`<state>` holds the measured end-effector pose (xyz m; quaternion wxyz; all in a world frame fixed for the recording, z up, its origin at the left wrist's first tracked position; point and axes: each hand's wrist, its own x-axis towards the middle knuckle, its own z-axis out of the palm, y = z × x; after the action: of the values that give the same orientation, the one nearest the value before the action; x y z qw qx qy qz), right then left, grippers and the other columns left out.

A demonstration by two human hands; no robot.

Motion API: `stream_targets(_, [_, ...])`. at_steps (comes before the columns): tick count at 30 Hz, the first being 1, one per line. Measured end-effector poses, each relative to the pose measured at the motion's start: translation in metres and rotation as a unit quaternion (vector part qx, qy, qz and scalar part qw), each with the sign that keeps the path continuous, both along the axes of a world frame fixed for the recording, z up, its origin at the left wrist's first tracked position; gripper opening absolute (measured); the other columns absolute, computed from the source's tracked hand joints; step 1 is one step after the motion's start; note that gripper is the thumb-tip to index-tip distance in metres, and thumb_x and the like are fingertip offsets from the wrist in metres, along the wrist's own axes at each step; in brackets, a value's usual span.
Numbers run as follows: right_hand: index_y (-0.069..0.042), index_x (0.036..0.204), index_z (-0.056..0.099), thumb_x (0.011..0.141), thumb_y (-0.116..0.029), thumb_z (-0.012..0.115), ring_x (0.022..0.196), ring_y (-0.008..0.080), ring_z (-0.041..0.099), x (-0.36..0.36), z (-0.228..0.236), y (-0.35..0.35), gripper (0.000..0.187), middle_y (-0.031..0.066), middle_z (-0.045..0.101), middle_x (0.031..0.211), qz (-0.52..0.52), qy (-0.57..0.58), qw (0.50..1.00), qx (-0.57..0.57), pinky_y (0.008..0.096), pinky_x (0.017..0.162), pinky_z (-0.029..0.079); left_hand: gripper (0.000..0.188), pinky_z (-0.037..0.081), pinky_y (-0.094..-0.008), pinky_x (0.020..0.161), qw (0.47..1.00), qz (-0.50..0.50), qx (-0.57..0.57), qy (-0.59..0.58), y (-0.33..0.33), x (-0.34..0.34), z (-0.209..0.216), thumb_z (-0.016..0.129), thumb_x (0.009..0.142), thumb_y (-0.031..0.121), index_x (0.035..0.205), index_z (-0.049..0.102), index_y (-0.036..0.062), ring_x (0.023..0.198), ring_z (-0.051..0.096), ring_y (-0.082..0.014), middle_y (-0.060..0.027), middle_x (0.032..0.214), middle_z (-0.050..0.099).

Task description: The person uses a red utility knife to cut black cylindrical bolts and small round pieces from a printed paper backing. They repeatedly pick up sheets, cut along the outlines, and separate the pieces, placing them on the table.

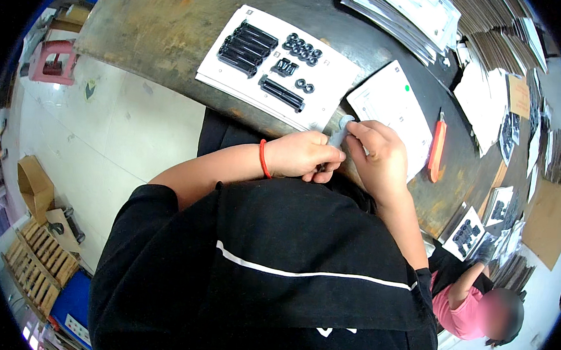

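Observation:
My left hand (304, 155), with a red band at the wrist, grips the lower end of a small grey tube-shaped object (339, 134) at the edge of the dark round table (154, 29). My right hand (378, 152) pinches the tube's pale upper tip with its fingers. Both hands meet just in front of a white card (339, 75) that carries rows of black bolts (245, 46), black nuts (302, 48) and a black bracket. Part of the tube is hidden inside my fists.
A second white sheet with a green dot (389, 104) lies to the right, and an orange utility knife (437, 149) beside it. Stacks of packed cards (428, 13) fill the table's far right. Another person in pink (463, 311) sits lower right. A pink stool (53, 61) and wooden pallets (40, 269) stand on the floor at left.

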<state>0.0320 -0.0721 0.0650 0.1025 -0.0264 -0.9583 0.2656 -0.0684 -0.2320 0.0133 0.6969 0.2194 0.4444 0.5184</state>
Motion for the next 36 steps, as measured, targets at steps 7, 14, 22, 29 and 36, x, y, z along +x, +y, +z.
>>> stream_targets(7, [-0.008,0.085,0.073,0.072,-0.006,0.075,0.078,0.0271,0.067,-0.03,-0.014,0.022,0.014,0.006,0.067,0.083,0.048,0.0,0.999,-0.009,0.0358,0.067,0.054,0.039,0.039,-0.0199,0.046,0.999,0.037,-0.009,0.008,-0.013,-0.006,-0.005,0.049,0.102,0.036,0.087,0.062,0.0019,0.048,0.051,-0.0065,-0.0038,0.065,0.063])
stream_targets(14, [-0.009,0.087,0.074,0.076,-0.009,0.073,0.081,0.0259,0.067,-0.067,-0.03,0.04,0.012,0.0055,0.068,0.086,0.065,-0.04,0.994,0.075,0.0349,0.071,0.054,0.033,0.046,-0.0218,0.054,0.98,0.066,-0.038,0.184,-0.044,-0.006,-0.017,0.071,0.091,0.028,0.105,0.068,-0.0019,0.061,0.058,-0.006,-0.0028,0.067,0.064])
stream_targets(22, [-0.01,0.091,0.075,0.077,-0.013,0.072,0.081,0.0257,0.067,-0.081,-0.042,0.034,0.015,0.0046,0.068,0.087,0.058,-0.065,0.991,0.101,0.0351,0.072,0.053,0.039,0.042,-0.0246,0.052,0.928,0.133,-0.029,0.346,-0.051,-0.002,-0.027,0.07,0.089,0.027,0.12,0.065,0.0029,0.054,0.053,-0.0071,-0.0023,0.062,0.061])
stream_targets(29, [-0.012,0.096,0.074,0.079,-0.015,0.072,0.082,0.0261,0.067,-0.082,-0.032,0.027,0.017,0.0042,0.067,0.089,0.013,-0.127,0.987,0.101,0.0356,0.072,0.053,0.04,0.047,-0.0331,0.055,0.918,0.117,-0.059,0.375,-0.051,-0.004,-0.023,0.066,0.089,0.031,0.118,0.065,0.0031,0.056,0.061,-0.0205,-0.0092,0.066,0.064])
stream_targets(36, [-0.007,0.101,0.072,0.082,-0.011,0.068,0.089,0.0298,0.066,-0.07,-0.031,0.029,0.02,0.0116,0.067,0.1,-0.049,-0.074,0.996,0.02,0.0373,0.078,0.053,0.015,0.051,-0.0301,0.059,0.833,0.325,0.016,0.447,-0.066,-0.016,-0.005,0.071,0.085,0.014,0.096,0.069,0.0043,0.06,0.064,-0.02,-0.0087,0.072,0.067])
